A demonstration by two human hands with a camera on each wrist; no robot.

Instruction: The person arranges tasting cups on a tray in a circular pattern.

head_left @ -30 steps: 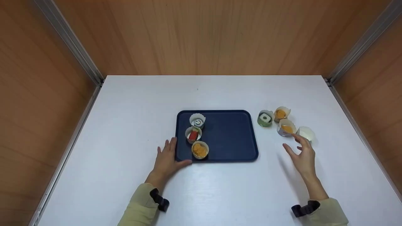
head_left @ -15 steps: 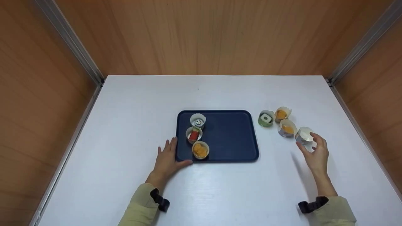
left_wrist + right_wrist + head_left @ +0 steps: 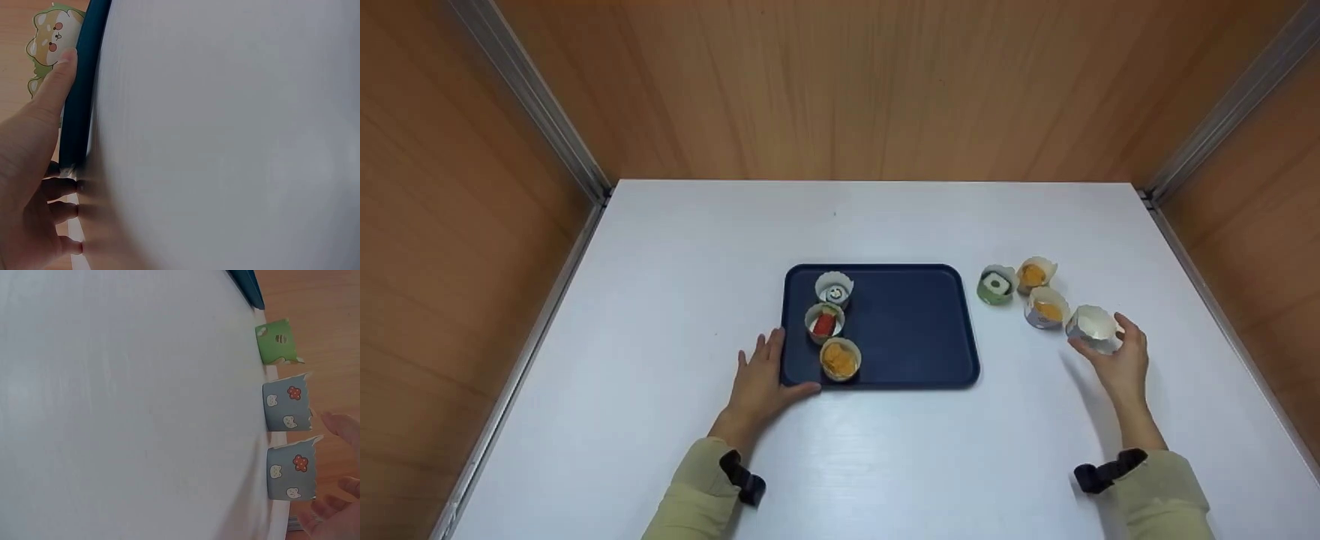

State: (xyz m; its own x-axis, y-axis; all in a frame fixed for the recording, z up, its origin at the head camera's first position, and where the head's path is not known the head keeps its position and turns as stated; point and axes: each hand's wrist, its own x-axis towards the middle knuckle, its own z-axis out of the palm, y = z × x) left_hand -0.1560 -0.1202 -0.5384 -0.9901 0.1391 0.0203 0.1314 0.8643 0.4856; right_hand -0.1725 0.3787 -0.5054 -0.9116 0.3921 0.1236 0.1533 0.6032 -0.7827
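My left hand (image 3: 757,386) lies spread at the front left corner of a dark blue tray (image 3: 915,330), thumb along the front edge. Just behind that thumb, in the left wrist view, shows a paper baking cup (image 3: 56,36) printed with a dog face. At the right, the thumb and fingers of my right hand (image 3: 1121,367) stand apart on either side of a baking cup (image 3: 1093,324) with a white top. The right wrist view shows this cup as grey-blue with cat faces and a red flower (image 3: 291,469); the fingertips are around its upper part.
On the tray's left side stand cups with an orange filling (image 3: 840,360), a red piece (image 3: 825,322) and a white filling (image 3: 834,289). Beyond the tray's right edge are a green cup (image 3: 996,285) and two orange-filled cups (image 3: 1036,274). Wooden walls (image 3: 840,90) enclose the white table.
My right hand has moved right, from in front of the cups to around the white-topped cup. The left hand and the tray have stayed in place.
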